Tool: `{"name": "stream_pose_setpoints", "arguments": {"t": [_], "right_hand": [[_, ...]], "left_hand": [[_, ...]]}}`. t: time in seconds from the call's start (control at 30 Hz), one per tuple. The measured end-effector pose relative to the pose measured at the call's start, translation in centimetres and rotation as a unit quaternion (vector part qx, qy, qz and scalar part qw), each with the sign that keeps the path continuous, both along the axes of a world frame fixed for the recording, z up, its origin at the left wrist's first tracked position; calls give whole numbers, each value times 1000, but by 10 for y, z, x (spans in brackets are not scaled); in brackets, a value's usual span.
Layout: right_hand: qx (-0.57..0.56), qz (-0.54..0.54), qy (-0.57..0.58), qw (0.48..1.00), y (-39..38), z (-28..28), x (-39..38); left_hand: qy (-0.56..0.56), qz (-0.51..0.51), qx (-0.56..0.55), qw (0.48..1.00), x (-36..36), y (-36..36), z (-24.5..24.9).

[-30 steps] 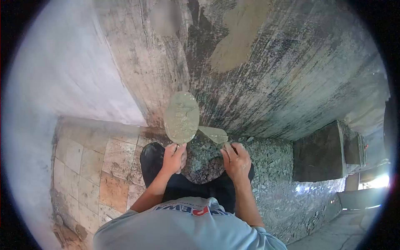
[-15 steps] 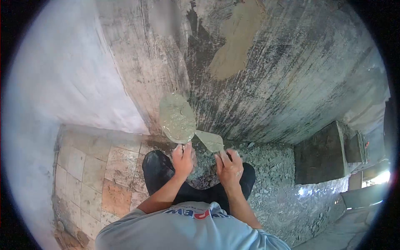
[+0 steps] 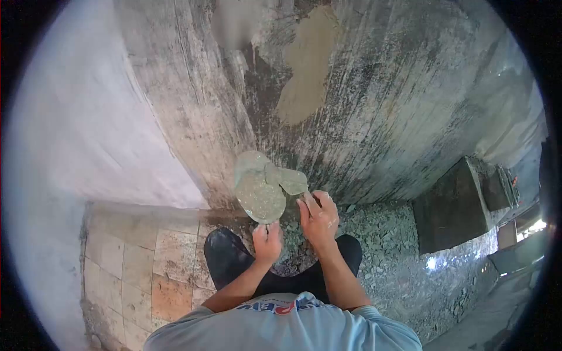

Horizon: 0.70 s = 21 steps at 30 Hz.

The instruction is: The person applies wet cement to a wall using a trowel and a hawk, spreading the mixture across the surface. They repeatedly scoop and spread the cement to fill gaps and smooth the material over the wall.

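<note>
My left hand (image 3: 268, 243) is closed round the handle end of an oval mortar board (image 3: 248, 161), whose near part bears a grey-green heap of wet mortar (image 3: 260, 199). My right hand (image 3: 319, 219) grips a trowel (image 3: 294, 181) with a mortar-smeared blade. The blade's tip reaches over the right side of the board and meets the mortar. Both tools are in front of my knees, close to the lower part of a rough, scraped wall (image 3: 374, 105). On that wall, above the board, is a smooth patch of wet mortar (image 3: 307, 70).
Rubble (image 3: 383, 234) covers the floor by my right knee. Dusty floor tiles (image 3: 137, 251) lie to the left, beside a pale wall (image 3: 117, 128). A dark block-like box (image 3: 448, 210) stands against the wall at right.
The trowel has swung up and left, its blade now over the mortar on the board. My left hand and the board have shifted slightly down and right in view.
</note>
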State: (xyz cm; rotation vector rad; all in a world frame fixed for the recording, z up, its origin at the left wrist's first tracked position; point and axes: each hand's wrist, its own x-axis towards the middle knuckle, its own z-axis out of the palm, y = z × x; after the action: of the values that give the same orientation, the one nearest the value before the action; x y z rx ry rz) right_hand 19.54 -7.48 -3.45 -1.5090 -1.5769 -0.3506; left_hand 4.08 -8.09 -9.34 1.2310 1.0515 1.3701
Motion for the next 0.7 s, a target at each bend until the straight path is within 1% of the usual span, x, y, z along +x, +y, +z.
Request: {"name": "stream_pose_setpoints", "arguments": {"t": [0.07, 0.1, 0.13, 0.23, 0.27, 0.3, 0.37, 0.4, 0.47, 0.5, 0.53, 0.57, 0.63, 0.7], "right_hand": [[8, 10, -12, 1000, 6, 4, 4], [10, 17, -19, 1000, 8, 6, 7], [12, 25, -25, 999, 11, 9, 9], [33, 49, -28, 998, 18, 24, 14], [44, 55, -26, 997, 21, 29, 16], [56, 60, -24, 996, 25, 35, 20], [69, 65, -14, 995, 32, 53, 26], [66, 67, -4, 996, 36, 67, 29], [62, 82, 4, 995, 43, 98, 34], [73, 96, 24, 992, 50, 113, 38], [83, 110, 45, 989, 59, 127, 42], [94, 125, 65, 986, 68, 142, 45], [28, 148, 158, 976, 84, 173, 48], [-23, 200, 253, 947, 95, 206, 44]], "left_hand": [[-40, -44, -33, 998, 0, -3, -16], [-60, -65, -49, 995, 0, -3, -14], [-54, -46, -56, 996, 4, -6, -11], [-76, -102, -69, 989, 0, -13, -13], [-106, -114, -89, 984, 0, -12, -31], [-92, -107, -98, 985, -2, -14, -35], [-62, -97, -114, 987, -5, -12, -34], [-138, -127, -180, 966, -8, -15, -15], [-119, -130, -179, 968, -11, -14, -11], [-110, -129, -180, 969, -15, -17, -12], [-162, -134, -204, 956, -15, -16, -22], [-156, -129, -204, 958, -15, -16, -20], [-143, -120, -202, 961, -17, -19, -12], [-132, -118, -201, 964, -18, -21, -4]]}}
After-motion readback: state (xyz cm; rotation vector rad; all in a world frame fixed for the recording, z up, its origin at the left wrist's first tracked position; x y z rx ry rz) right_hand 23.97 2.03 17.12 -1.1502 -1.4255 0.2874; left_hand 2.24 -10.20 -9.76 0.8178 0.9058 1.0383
